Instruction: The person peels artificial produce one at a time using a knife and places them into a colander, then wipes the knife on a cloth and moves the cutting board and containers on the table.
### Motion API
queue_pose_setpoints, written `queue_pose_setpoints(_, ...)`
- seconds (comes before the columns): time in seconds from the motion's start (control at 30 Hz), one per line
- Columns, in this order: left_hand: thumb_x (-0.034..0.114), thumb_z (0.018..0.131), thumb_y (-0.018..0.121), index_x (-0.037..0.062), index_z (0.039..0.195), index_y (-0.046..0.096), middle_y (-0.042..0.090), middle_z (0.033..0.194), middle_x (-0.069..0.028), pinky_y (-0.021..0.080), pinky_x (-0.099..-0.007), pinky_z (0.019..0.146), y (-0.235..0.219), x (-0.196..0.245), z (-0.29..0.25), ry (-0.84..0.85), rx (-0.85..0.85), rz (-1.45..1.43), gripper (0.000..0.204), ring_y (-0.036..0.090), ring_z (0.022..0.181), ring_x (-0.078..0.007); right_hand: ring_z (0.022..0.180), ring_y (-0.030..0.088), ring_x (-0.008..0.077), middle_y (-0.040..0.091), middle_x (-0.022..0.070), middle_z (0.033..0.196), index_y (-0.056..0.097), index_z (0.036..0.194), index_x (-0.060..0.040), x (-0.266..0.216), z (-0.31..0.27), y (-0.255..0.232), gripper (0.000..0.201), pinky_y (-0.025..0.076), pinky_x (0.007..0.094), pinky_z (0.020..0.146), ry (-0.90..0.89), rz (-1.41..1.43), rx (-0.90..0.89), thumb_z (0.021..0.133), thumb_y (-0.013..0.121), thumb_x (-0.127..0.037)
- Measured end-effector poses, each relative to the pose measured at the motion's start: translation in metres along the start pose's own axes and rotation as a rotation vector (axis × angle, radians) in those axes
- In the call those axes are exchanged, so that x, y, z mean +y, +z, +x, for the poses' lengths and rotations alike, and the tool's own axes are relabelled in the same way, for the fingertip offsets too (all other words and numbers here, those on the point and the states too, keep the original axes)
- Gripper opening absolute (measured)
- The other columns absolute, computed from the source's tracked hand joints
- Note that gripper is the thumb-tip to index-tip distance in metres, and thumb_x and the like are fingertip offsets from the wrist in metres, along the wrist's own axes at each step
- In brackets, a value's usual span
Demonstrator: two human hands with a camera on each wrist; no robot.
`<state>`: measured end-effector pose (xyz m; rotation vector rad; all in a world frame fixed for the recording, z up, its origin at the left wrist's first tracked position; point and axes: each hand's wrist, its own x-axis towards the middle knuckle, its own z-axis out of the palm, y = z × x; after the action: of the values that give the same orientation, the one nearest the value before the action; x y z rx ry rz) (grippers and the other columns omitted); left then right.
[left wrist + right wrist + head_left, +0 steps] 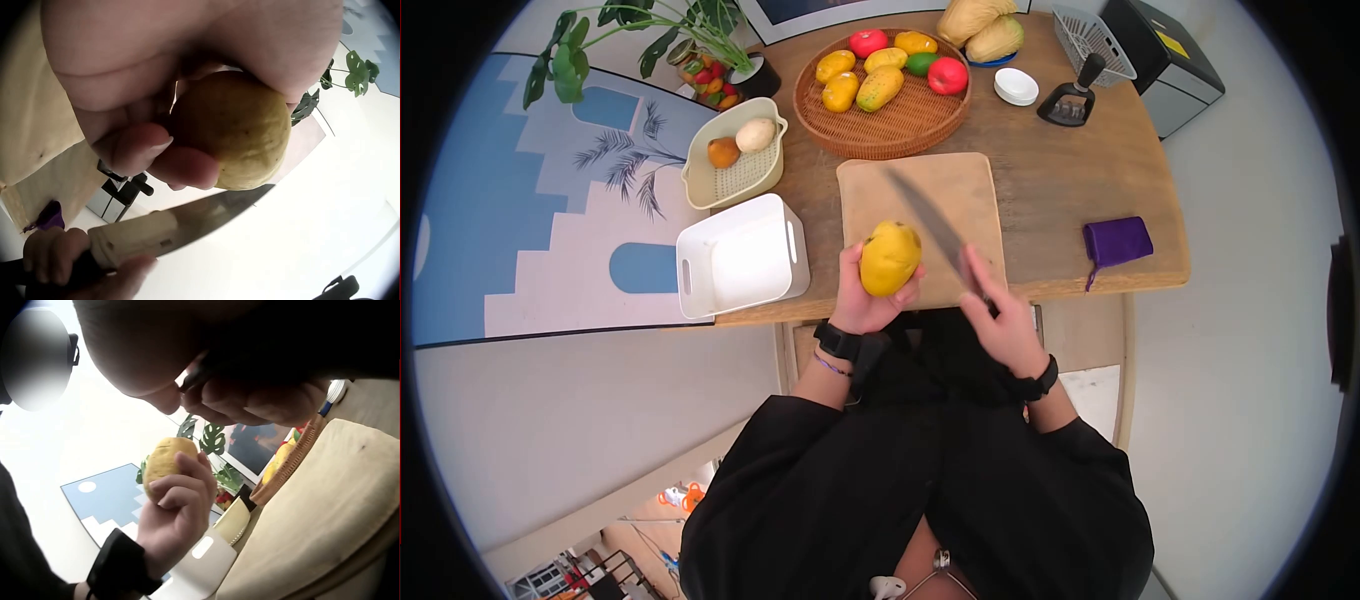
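Observation:
A yellow mango-like fruit (890,258) is held up in the left hand (870,300), whose fingers curl round it over the near edge of the cutting board (920,210). The right hand (1006,325) grips a knife (935,222) by its dark handle, the blade pointing up and to the left over the board. In the left wrist view the blade (206,215) passes just below the fruit (234,131); whether they touch I cannot tell. The right wrist view shows the fruit (169,465) in the left hand (178,515), with the knife mostly hidden.
Behind the board stands a wicker tray (890,130) of fruit. To the left are a white bin (745,260) and a pale green basket (735,180) with two round items. On the right lie a purple pouch (1118,241), white dishes (1016,87) and a black-handled tool (1068,102).

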<state>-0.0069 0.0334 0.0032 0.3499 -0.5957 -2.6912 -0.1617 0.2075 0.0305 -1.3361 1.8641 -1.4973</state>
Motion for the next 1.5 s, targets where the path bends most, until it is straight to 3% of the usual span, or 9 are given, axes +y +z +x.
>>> queue_pose_setpoints(0.13,0.067,0.099,0.038,0.0038,0.131,0.056,0.066,0.101,-0.0162,0.04,-0.0313,0.059,0.002,0.0,-0.002,-0.01,0.053,-0.048,0.073,0.05,0.062,-0.0199,0.1,0.072,0.0379,0.073,0.0196,0.114,0.046,0.156,-0.0221,0.006,0.005,0.01,0.059,0.055,0.0363,0.085,0.289,-0.152,-0.106,0.1,0.066,-0.026)
queue_pose_setpoints(0.3,0.066,0.1,0.041,0.0051,0.132,0.056,0.065,0.104,-0.0139,0.041,-0.0325,0.061,-0.001,0.003,-0.005,0.017,0.074,-0.133,0.07,0.053,0.069,-0.0198,0.099,0.073,0.0363,0.073,0.0199,0.112,0.046,0.155,-0.0213,0.019,0.001,0.013,0.059,0.055,0.0364,0.085,0.174,-0.07,0.014,0.1,0.066,-0.027)
queue_pose_setpoints(0.67,0.032,0.106,0.054,0.0114,0.141,0.051,0.061,0.137,-0.0106,0.051,-0.0417,0.102,-0.017,0.004,0.009,0.269,0.155,0.17,0.04,0.06,0.127,-0.0264,0.089,0.074,0.0354,0.073,0.0213,0.11,0.048,0.155,-0.0227,0.013,-0.008,0.012,0.059,0.055,0.0351,0.082,0.243,-0.067,-0.067,0.099,0.067,-0.027)
queue_pose_setpoints(1.0,0.044,0.105,0.053,0.0084,0.137,0.054,0.062,0.136,-0.0124,0.051,-0.0418,0.102,-0.033,0.002,0.007,0.184,0.194,-0.063,0.048,0.063,0.12,-0.027,0.072,0.072,0.0377,0.075,0.0167,0.09,0.046,0.155,-0.0265,0.0,-0.006,0.018,0.065,0.057,0.0452,0.065,0.066,-0.372,-0.163,0.095,0.071,-0.032)
queue_pose_setpoints(1.1,0.042,0.105,0.054,0.0077,0.136,0.054,0.063,0.13,-0.0122,0.051,-0.0394,0.099,-0.05,0.006,0.006,0.108,-0.04,-0.083,0.046,0.062,0.118,-0.0256,0.076,0.071,0.0386,0.074,0.017,0.096,0.044,0.156,-0.0261,0.009,0.007,0.013,0.067,0.057,0.0432,0.068,0.205,-0.443,-0.121,0.095,0.071,-0.029)
queue_pose_setpoints(1.2,0.037,0.104,0.056,0.0095,0.137,0.051,0.063,0.128,-0.0111,0.051,-0.0384,0.097,-0.035,0.006,0.004,0.177,0.21,0.023,0.043,0.062,0.117,-0.0244,0.081,0.071,0.0391,0.075,0.0163,0.102,0.046,0.155,-0.0266,0.009,0.012,0.007,0.063,0.058,0.0427,0.071,0.207,-0.361,-0.04,0.097,0.069,-0.03)
queue_pose_setpoints(1.27,0.021,0.102,0.06,0.0124,0.14,0.048,0.06,0.132,-0.0098,0.051,-0.0403,0.1,-0.022,0.006,0.001,0.253,0.165,0.095,0.041,0.06,0.12,-0.0247,0.08,0.071,0.0398,0.075,0.0147,0.098,0.049,0.154,-0.0283,0.001,0.007,0.005,0.06,0.058,0.0455,0.069,0.076,-0.23,0.038,0.097,0.068,-0.036)
queue_pose_setpoints(1.37,0.002,0.096,0.063,0.0151,0.144,0.045,0.057,0.135,-0.0081,0.049,-0.0425,0.105,-0.025,0.002,0.005,0.274,0.166,0.184,0.053,0.058,0.125,-0.0244,0.083,0.071,0.0397,0.075,0.0138,0.104,0.049,0.153,-0.0289,-0.004,0.009,0.002,0.059,0.058,0.0447,0.072,-0.041,-0.241,-0.22,0.098,0.066,-0.036)
queue_pose_setpoints(1.5,-0.013,0.087,0.065,0.0143,0.148,0.043,0.055,0.136,-0.0066,0.047,-0.0411,0.109,-0.03,0.007,0.0,0.276,0.113,0.192,0.071,0.055,0.129,-0.0228,0.081,0.071,0.0397,0.075,0.015,0.097,0.048,0.154,-0.0303,0.0,0.019,-0.007,0.058,0.058,0.0445,0.072,0.25,-0.42,-0.128,0.098,0.065,-0.034)
